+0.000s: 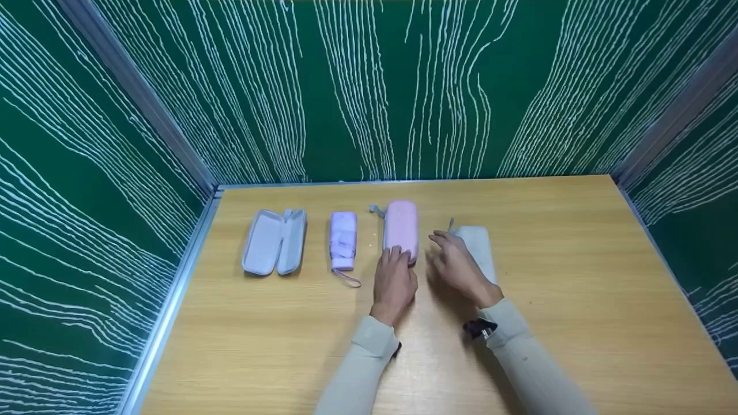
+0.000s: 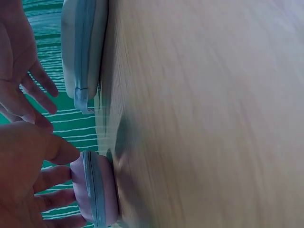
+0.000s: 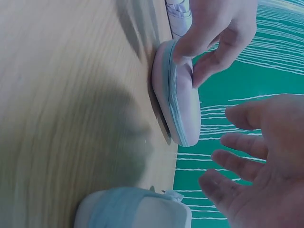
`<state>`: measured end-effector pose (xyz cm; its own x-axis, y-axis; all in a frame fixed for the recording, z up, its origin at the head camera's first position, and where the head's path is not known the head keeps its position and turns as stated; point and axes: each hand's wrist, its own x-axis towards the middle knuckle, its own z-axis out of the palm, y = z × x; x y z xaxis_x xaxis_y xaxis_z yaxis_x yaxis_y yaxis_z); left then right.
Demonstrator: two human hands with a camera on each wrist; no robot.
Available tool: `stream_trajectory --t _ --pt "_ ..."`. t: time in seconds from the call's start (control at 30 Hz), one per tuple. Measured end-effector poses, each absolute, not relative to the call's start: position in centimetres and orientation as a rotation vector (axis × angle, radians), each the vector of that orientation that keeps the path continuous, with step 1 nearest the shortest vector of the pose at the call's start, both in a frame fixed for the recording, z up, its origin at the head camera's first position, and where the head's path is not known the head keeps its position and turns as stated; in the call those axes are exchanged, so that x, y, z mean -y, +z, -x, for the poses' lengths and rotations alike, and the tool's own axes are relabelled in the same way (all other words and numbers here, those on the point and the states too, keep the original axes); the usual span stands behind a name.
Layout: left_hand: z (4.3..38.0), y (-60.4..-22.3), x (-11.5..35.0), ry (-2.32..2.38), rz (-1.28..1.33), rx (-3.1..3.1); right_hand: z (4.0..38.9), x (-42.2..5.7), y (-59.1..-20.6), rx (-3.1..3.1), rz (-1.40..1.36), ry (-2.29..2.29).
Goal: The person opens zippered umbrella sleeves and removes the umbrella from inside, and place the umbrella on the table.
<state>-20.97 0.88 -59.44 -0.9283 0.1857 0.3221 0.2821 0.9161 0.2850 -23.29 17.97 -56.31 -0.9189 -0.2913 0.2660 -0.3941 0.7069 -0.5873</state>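
A pink zippered case [image 1: 402,222] lies closed on the table, a grey zip running round its side. My left hand [image 1: 395,282] holds its near end, fingers over the top and thumb at the edge; the right wrist view shows the thumb by the zip of the pink case [image 3: 187,104]. My right hand [image 1: 458,265] hovers to the right of it, fingers spread and holding nothing. Partly hidden behind that hand and wrist is a pale grey-green zippered case [image 1: 479,242], also closed. In the left wrist view this pale case [image 2: 85,47] shows its zip and pull tab.
To the left lies a folded purple umbrella [image 1: 343,236] with a wrist loop. Farther left, a grey case [image 1: 265,242] lies unzipped and spread flat. Green walls with white wavy lines enclose the wooden table [image 1: 259,357] at the back and sides.
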Motion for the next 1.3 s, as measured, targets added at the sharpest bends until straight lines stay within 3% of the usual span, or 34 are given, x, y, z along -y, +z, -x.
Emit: stream_trajectory --t 0.37,1.3 --pt "20.8 -59.3 -0.5 -0.769 0.291 2.764 23.4 -18.1 -56.4 2.766 -0.577 1.008" --pt "21.1 -59.0 -1.8 -0.370 0.265 2.715 24.4 -19.1 -54.5 3.005 -0.566 0.966"
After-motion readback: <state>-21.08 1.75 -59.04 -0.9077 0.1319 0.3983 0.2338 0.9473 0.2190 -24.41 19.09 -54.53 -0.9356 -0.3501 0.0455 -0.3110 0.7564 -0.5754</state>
